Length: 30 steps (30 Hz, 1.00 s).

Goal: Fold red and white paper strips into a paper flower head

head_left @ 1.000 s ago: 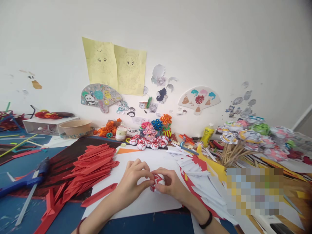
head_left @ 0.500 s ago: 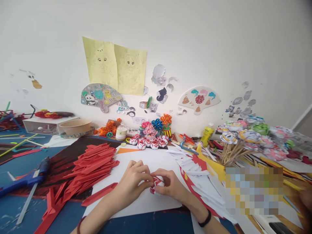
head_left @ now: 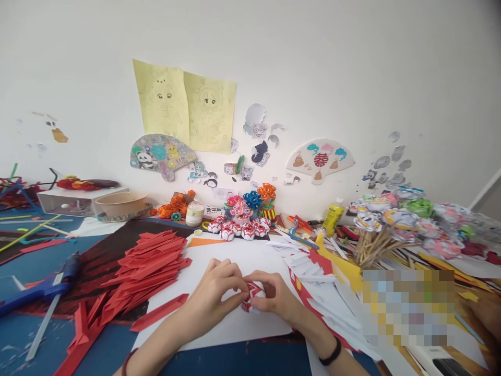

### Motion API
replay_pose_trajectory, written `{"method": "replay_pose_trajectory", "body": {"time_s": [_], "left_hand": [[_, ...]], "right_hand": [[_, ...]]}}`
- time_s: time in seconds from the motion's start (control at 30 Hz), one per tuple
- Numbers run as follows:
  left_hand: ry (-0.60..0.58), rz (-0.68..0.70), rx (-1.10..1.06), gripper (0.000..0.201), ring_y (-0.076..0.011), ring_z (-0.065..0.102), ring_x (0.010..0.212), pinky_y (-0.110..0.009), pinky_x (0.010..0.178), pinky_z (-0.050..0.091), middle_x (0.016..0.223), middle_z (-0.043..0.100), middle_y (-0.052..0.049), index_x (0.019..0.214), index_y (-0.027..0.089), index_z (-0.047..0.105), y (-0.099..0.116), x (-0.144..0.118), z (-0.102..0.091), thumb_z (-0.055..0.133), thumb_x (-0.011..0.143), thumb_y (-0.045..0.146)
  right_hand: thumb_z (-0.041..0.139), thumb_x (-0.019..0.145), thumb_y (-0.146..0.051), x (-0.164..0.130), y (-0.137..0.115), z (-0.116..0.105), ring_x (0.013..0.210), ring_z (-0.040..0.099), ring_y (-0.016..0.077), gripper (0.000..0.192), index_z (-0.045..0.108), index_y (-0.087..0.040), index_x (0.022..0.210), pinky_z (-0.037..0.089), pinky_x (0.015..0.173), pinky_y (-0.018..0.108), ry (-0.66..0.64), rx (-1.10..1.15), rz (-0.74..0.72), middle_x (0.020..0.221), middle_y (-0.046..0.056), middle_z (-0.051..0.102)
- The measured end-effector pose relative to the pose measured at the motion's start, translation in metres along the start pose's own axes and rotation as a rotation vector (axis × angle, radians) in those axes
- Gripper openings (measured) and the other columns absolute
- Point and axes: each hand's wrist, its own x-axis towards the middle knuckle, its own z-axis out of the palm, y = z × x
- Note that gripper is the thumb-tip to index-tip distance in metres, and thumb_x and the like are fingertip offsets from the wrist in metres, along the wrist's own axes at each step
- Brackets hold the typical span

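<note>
Between my hands is a small red-and-white folded paper ball (head_left: pixel 255 293), held just above a white sheet (head_left: pixel 219 330). My left hand (head_left: pixel 222 290) pinches its left side with thumb and fingertips. My right hand (head_left: pixel 276 298) grips it from the right, fingers curled over the top and thumb on the near face. The fingers hide part of the ball. Left of my left hand lies a pile of red folded paper strips (head_left: pixel 151 271). White folded paper strips (head_left: pixel 326 292) lie to the right of my right hand.
Several finished red-and-white paper balls (head_left: pixel 248 230) sit behind the sheet. At the left lies a blue glue gun (head_left: pixel 64 277). Paper flowers on sticks (head_left: pixel 371 240) stand at the right, and a yellow bottle (head_left: pixel 332 216) stands at the back. Another person's hand (head_left: pixel 485 318) shows at the right edge.
Both my hands stay in nearly the same place, with the ball turned slightly between the fingers. The other person's hand at the right edge has shifted.
</note>
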Motion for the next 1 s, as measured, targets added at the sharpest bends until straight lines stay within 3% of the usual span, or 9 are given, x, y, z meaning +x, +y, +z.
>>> {"method": "replay_pose_trajectory", "body": {"time_s": [0.7, 1.0], "left_hand": [[-0.025, -0.069, -0.132, 0.015, -0.0166, 0.052, 0.088, -0.033, 0.083, 0.031, 0.087, 0.061, 0.000, 0.081, 0.022, 0.062, 0.0065, -0.0010, -0.0003, 0.056, 0.093, 0.027], [0.043, -0.075, -0.188, 0.019, -0.0178, 0.051, 0.089, -0.034, 0.084, 0.034, 0.089, 0.060, -0.002, 0.082, 0.022, 0.063, 0.0038, -0.0011, 0.0033, 0.053, 0.095, 0.032]], "right_hand": [[0.078, 0.069, -0.037, 0.0000, -0.0032, 0.0020, 0.089, 0.056, 0.0203, 0.038, 0.073, -0.018, 0.100, 0.043, 0.083, 0.033, -0.054, 0.052, 0.001, 0.093, 0.005, 0.066], [0.076, 0.071, -0.041, -0.0025, -0.0078, 0.0029, 0.089, 0.057, 0.0212, 0.037, 0.072, -0.018, 0.099, 0.047, 0.081, 0.034, -0.026, 0.050, 0.005, 0.089, 0.004, 0.066]]}}
